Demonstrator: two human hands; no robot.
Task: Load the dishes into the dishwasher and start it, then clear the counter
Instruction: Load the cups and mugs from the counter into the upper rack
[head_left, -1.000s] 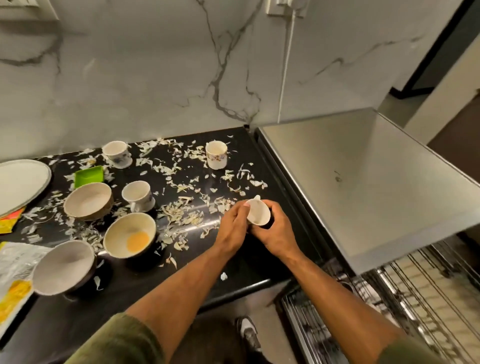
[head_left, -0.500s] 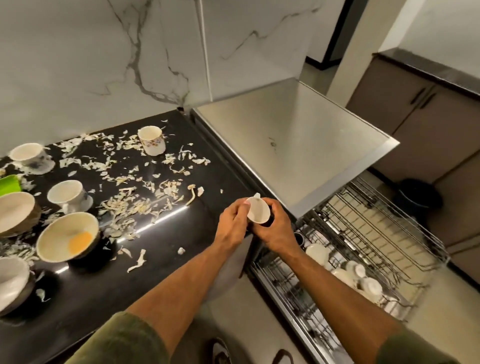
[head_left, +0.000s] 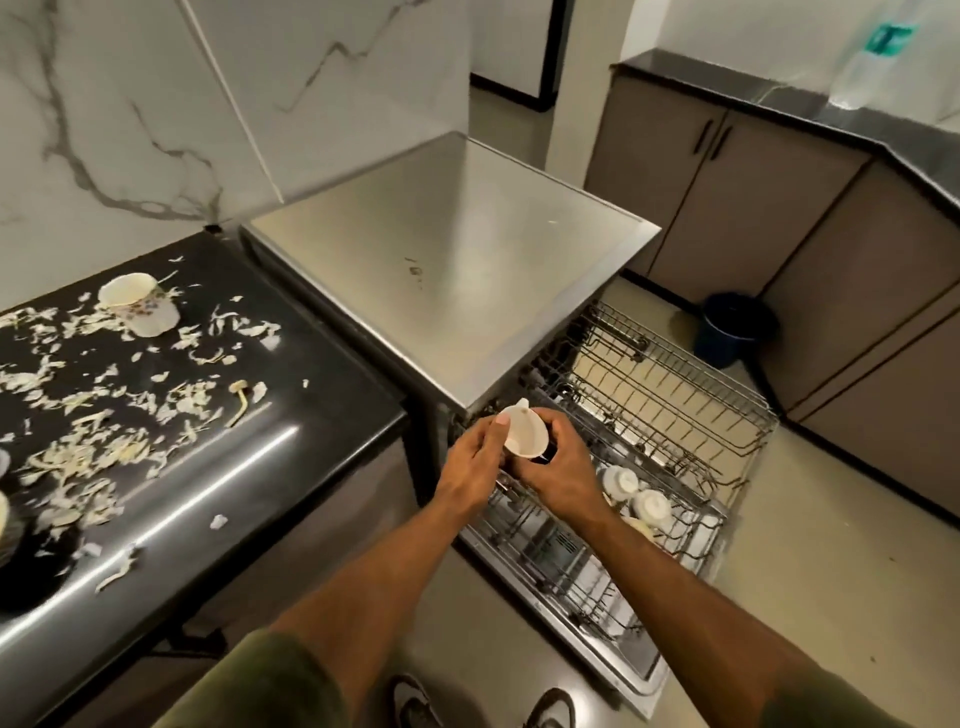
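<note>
I see both hands wrapped around a small white ceramic cup (head_left: 525, 432), tilted on its side with its handle pointing up. My left hand (head_left: 470, 467) pinches its left rim; my right hand (head_left: 558, 470) curls under and around its right side. The cup hangs above the near left corner of the pulled-out wire dishwasher rack (head_left: 670, 415), right of the black stone counter (head_left: 260, 467) strewn with pale vegetable peelings (head_left: 104, 431). White upturned cups (head_left: 636, 493) sit in the rack nearby. A floral white cup (head_left: 139, 304) stands far left on the counter.
</note>
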